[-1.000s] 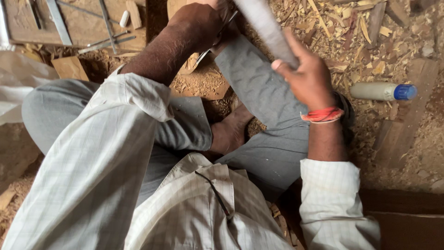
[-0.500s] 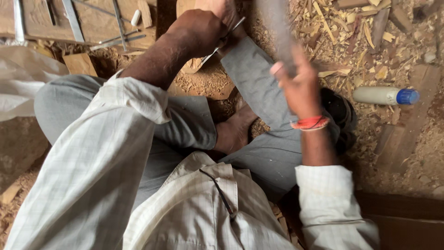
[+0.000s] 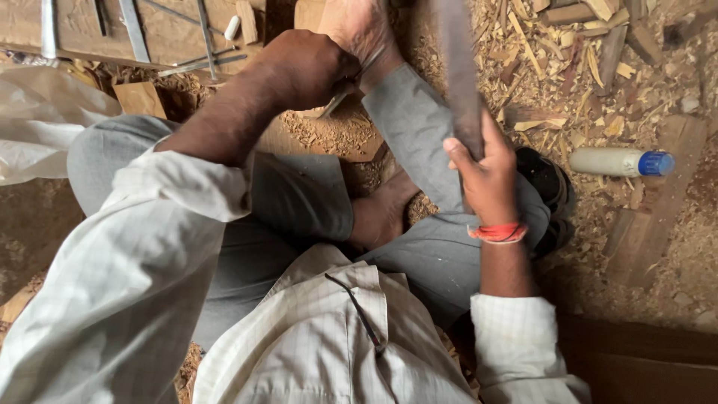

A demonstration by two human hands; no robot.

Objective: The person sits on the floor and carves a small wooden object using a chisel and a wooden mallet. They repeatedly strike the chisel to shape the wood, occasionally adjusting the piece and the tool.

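Chisel (image 3: 345, 96) slanting at about 12 o'clock of the frame, thin metal shaft poking out below the left hand (image 3: 310, 67), tip down on the wooden block (image 3: 314, 127) littered with sawdust. Left hand wrapped tight around the chisel's upper end, fingers fully curled, handle hidden inside the fist. Bare foot (image 3: 363, 30) pressed on the block just at 1 o'clock of that fist. Long dark mallet (image 3: 458, 75) raised upright at 1 o'clock, blurred, gripped at its lower end by the right hand (image 3: 486, 176), fingers closed round it, thumb along the side. Orange thread band (image 3: 497, 233) on that wrist. Grey trousers and a second bare foot (image 3: 381, 213) tucked in near centre. Off at 3 o'clock, a pale bottle with a blue cap (image 3: 621, 162) lying on wood chips (image 3: 568, 67). At 11 o'clock, metal tools (image 3: 134, 30) laid on a board (image 3: 75, 37); at 9 o'clock, a clear plastic bag (image 3: 37, 127).
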